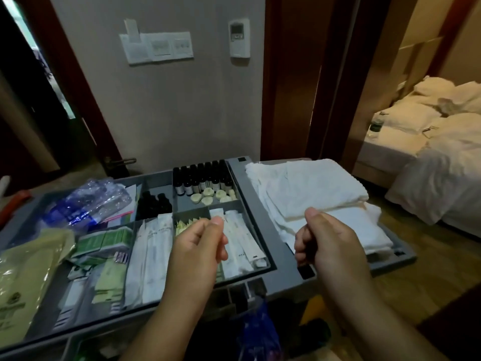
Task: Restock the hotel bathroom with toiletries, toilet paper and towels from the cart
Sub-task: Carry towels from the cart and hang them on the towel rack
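The grey cart tray (pixel 283 259) has folded towels (pixel 312 188) in its right bay, reaching almost to the right rim. White sachets (pixel 239 246) lie just left of the divider. The left hand (pixel 197 246) hovers over the sachets and the right hand (pixel 328 243) over the towels' near edge, both with fingers curled together, nothing visibly held. Open floor (pixel 416 282) lies to the right, before the bed (pixel 429 178).

Head view, looking down (close) over cart (pixel 281 256)

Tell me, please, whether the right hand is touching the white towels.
Cannot tell: in the head view the curled right hand overlaps the towels, showing neither contact nor gap.
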